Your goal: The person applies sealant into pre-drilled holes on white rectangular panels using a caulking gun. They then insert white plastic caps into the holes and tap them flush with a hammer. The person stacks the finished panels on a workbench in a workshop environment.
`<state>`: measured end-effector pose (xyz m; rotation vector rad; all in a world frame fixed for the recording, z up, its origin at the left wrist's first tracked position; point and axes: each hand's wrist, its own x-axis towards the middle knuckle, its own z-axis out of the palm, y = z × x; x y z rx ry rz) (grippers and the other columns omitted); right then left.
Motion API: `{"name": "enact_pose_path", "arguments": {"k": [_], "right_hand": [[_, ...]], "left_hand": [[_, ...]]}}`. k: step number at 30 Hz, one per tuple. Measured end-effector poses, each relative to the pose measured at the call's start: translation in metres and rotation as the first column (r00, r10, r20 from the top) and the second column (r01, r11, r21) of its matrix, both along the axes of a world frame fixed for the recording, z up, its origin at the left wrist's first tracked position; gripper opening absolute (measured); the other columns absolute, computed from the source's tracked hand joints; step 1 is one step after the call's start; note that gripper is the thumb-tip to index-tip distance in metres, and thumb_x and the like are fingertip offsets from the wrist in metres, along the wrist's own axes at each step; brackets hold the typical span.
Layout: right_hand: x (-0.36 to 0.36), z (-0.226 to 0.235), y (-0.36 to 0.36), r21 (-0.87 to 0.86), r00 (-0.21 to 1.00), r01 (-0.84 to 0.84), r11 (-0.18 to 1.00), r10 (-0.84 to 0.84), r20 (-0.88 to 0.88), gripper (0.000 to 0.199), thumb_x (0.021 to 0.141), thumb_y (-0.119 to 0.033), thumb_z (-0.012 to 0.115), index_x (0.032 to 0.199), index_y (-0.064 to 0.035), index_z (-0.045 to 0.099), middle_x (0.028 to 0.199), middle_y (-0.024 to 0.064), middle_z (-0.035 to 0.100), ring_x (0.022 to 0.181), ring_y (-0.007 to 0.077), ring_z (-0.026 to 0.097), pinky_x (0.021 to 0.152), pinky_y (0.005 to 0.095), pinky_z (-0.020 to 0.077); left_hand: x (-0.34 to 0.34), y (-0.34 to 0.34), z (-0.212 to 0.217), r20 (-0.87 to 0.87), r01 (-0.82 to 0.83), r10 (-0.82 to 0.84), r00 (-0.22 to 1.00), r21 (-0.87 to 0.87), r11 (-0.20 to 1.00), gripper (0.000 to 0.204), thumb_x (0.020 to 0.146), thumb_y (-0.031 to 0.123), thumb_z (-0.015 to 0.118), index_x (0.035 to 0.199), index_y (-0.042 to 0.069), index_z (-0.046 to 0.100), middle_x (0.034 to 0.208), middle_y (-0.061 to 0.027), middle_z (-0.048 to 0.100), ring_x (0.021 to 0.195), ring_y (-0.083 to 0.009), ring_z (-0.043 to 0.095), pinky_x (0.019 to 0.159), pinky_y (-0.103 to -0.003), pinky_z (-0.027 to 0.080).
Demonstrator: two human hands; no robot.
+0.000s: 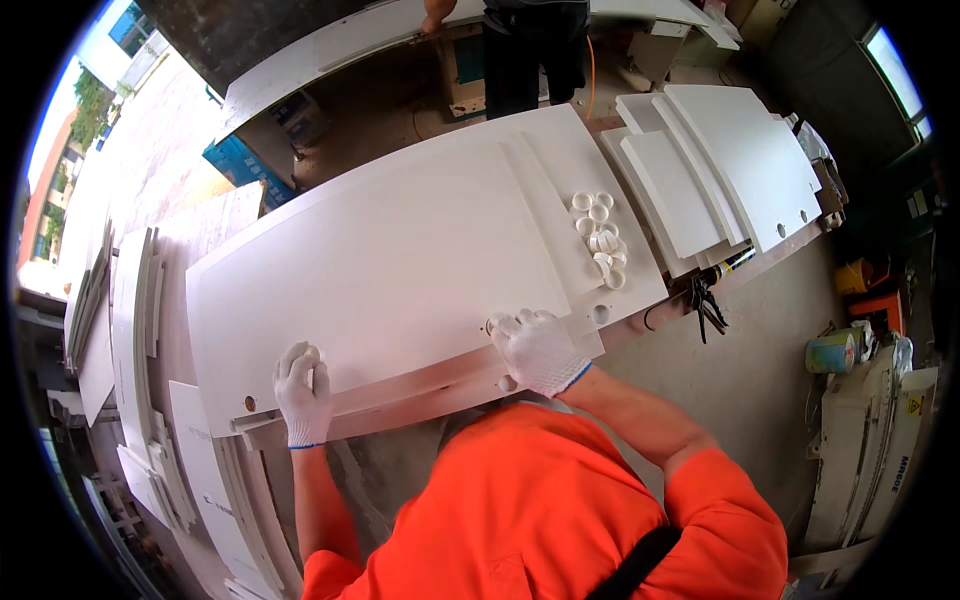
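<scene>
- The white board lies flat in front of the person, its near edge by both hands; a hard or uneven push there could make it slide or tilt.
- The left hand has curled fingers, the right hand bends over the near right part; I cannot tell whether either pinches anything; gloves might slip.
- White caps lie loose in a cluster; a jolt could scatter them.
</scene>
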<state>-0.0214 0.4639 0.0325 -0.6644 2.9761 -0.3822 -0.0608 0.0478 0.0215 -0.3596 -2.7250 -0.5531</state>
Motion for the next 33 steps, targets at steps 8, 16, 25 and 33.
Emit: {"name": "enact_pose_path", "arguments": {"k": [8, 16, 25, 33], "right_hand": [[0.02, -0.037, -0.016, -0.099, 0.981, 0.19, 0.977, -0.193, -0.024, 0.037, 0.089, -0.014, 0.074, 0.124, -0.0051, 0.069, 0.137, 0.011, 0.071, 0.091, 0.0331, 0.078, 0.075, 0.0487, 0.0626], [0.037, -0.052, -0.031, -0.257, 0.962, 0.218, 0.942, -0.252, -0.108, 0.045, 0.095, -0.005, 0.065, 0.14, -0.0036, 0.065, 0.151, 0.0202, 0.064, 0.123, 0.0409, 0.072, 0.095, 0.0497, 0.0628], [0.038, -0.051, -0.037, -0.277, 0.955, 0.255, 0.926, -0.287, -0.079, 0.049, 0.094, -0.006, 0.068, 0.143, -0.0042, 0.064, 0.151, 0.0218, 0.064, 0.133, 0.0423, 0.067, 0.106, 0.0484, 0.0597], [0.04, -0.056, -0.038, -0.314, 0.943, 0.308, 0.898, -0.332, -0.027, 0.047, 0.095, -0.006, 0.068, 0.141, -0.0016, 0.065, 0.152, 0.0225, 0.063, 0.137, 0.0422, 0.064, 0.109, 0.0476, 0.0576]], "left_hand": [[0.072, -0.131, -0.014, -0.084, -0.255, 0.246, 0.966, -0.13, 0.958, 0.016, 0.091, 0.003, 0.075, 0.107, 0.007, 0.074, 0.128, -0.0143, 0.074, 0.121, -0.0369, 0.069, 0.104, -0.051, 0.052], [0.066, -0.185, -0.038, -0.243, -0.309, 0.268, 0.932, -0.152, 0.939, 0.015, 0.089, 0.005, 0.076, 0.103, 0.008, 0.074, 0.129, -0.0132, 0.077, 0.12, -0.0355, 0.071, 0.102, -0.049, 0.055], [0.055, -0.204, -0.035, -0.176, -0.215, 0.179, 0.968, -0.217, 0.952, 0.021, 0.086, 0.007, 0.074, 0.108, 0.007, 0.075, 0.133, -0.0114, 0.075, 0.124, -0.0369, 0.069, 0.105, -0.052, 0.053], [0.071, -0.189, -0.065, -0.082, -0.267, 0.26, 0.962, -0.089, 0.96, 0.048, 0.097, 0.009, 0.064, 0.143, -0.001, 0.065, 0.16, -0.0247, 0.057, 0.153, -0.047, 0.048, 0.129, -0.056, 0.034]]}}
